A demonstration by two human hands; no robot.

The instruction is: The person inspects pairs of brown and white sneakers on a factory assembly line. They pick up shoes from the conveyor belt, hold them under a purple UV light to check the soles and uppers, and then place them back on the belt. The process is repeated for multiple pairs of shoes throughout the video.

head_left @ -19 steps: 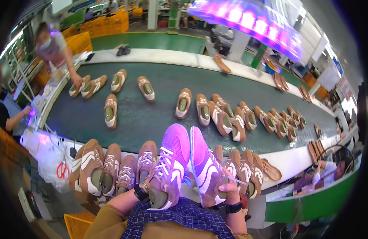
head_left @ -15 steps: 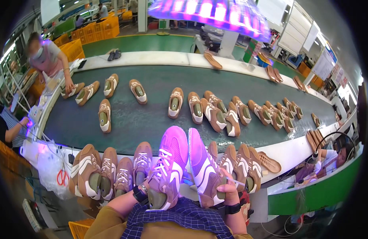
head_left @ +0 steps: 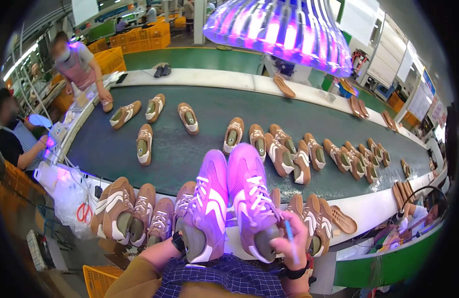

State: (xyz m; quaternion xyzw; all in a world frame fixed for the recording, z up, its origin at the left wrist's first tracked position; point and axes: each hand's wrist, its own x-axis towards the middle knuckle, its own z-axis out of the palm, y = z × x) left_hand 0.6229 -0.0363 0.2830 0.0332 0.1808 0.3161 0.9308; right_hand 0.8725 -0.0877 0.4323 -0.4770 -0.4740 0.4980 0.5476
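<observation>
Two tan sneakers with white laces and curved side stripes, tinted pink by purple light, are held toe-up in front of me. The left sneaker [head_left: 207, 206] is in my left hand, whose fingers are mostly hidden behind it; only the wrist with a dark band shows clearly. My right hand [head_left: 292, 238] grips the right sneaker [head_left: 250, 201] near its heel, thumb by the olive shoe last [head_left: 266, 243] inside. A slim, pale blue-white pen-like stick [head_left: 289, 232] juts up between the right fingers. The two sneakers lean close together at the toes.
More sneakers line the white ledge on my left [head_left: 114, 211] and right [head_left: 316, 218], with a loose sole [head_left: 344, 220] farther right. Several sneakers lie on the green conveyor belt [head_left: 204, 166]. A purple-lit lamp [head_left: 279, 37] hangs above. Red scissors [head_left: 84, 212] rest by a plastic bag.
The right sneaker has turned from its side and sole edge to show its laced top. My right fingers have shifted around its heel. At the far left, a co-worker's hand has drawn a shoe away.
</observation>
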